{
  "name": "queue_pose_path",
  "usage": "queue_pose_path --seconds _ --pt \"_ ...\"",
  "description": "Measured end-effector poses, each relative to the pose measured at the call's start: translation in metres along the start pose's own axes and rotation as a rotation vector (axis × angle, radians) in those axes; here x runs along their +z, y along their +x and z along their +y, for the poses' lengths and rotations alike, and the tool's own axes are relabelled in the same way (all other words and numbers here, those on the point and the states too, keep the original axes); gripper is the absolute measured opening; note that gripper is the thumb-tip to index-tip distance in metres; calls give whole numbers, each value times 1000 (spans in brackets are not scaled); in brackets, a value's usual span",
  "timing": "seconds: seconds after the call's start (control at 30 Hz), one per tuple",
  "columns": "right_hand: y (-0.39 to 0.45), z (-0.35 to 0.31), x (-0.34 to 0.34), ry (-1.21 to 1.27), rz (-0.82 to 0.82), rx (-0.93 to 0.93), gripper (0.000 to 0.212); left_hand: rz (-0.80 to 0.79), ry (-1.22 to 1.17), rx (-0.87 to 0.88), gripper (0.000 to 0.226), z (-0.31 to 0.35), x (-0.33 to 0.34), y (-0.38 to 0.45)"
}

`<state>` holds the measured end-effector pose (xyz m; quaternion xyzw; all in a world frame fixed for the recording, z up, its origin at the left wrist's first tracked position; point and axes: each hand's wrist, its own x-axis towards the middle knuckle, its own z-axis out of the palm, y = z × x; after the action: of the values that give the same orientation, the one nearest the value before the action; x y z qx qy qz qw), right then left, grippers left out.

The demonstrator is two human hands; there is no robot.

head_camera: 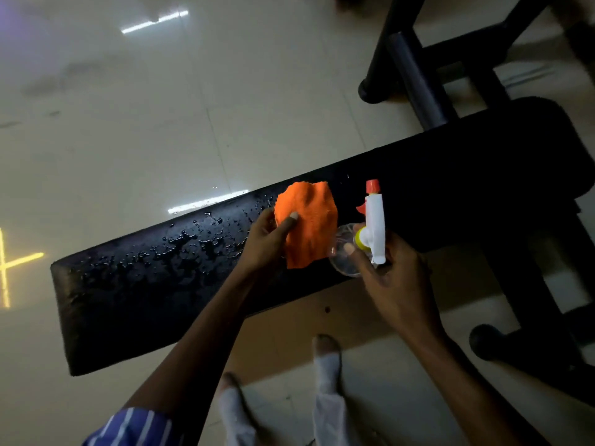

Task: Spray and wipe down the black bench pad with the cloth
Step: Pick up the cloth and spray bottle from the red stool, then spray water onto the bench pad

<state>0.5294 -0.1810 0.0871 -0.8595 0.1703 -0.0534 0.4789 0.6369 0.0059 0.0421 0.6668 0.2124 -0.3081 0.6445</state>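
The long black bench pad (135, 297) runs from lower left to upper right, and its left half is beaded with liquid drops. My left hand (267, 243) holds an orange cloth (307, 226) above the pad's middle, thumb pressed on the cloth's front. Just to the right, my right hand (391, 278) grips a clear spray bottle (346, 249) with a white trigger head and an orange nozzle pointing away from me.
The bench's black metal frame and feet (415, 69) stand on the pale tiled floor (161, 107) at the upper right and right. My two feet (325, 352) are on the floor just in front of the pad. Ceiling lights glare off the tiles.
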Motion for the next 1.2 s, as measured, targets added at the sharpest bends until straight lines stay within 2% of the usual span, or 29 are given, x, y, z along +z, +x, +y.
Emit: queue_pose_path --seconds 0.17,0.23,0.3,0.43,0.5,0.6,0.73,0.8,0.87,1.07,1.13,1.2 --pt "17 20 4 -6 -65 -13 29 231 462 162 32 -24 -5 8" --pt "19 18 7 -3 -84 -2 25 287 550 266 42 -30 -15 -3" --pt "19 10 12 -2 -106 -13 30 214 560 341 58 -35 -25 -16" --pt "15 -1 26 37 -158 33 20 -171 495 273 109 -49 -31 -45" --pt "12 -8 34 111 -198 87 21 -205 510 286 120 -57 -30 -56" --pt "6 -21 48 214 -269 133 25 -122 425 334 109 -63 -31 -68" --pt "0 -32 65 236 -305 182 14 -15 427 416 85 -68 -44 -88" --pt "0 -38 76 292 -290 269 28 -19 426 420 81 -75 -52 -101" --pt "1 -49 88 351 -311 395 50 -40 431 399 79 -81 -57 -114" --pt "-12 -58 128 377 -387 469 39 -152 328 172 64 -101 -76 -130" --pt "-19 -54 134 310 -437 433 35 -77 345 205 60 -105 -93 -127" --pt "-24 -52 134 231 -500 391 39 109 440 280 58 -106 -112 -119"
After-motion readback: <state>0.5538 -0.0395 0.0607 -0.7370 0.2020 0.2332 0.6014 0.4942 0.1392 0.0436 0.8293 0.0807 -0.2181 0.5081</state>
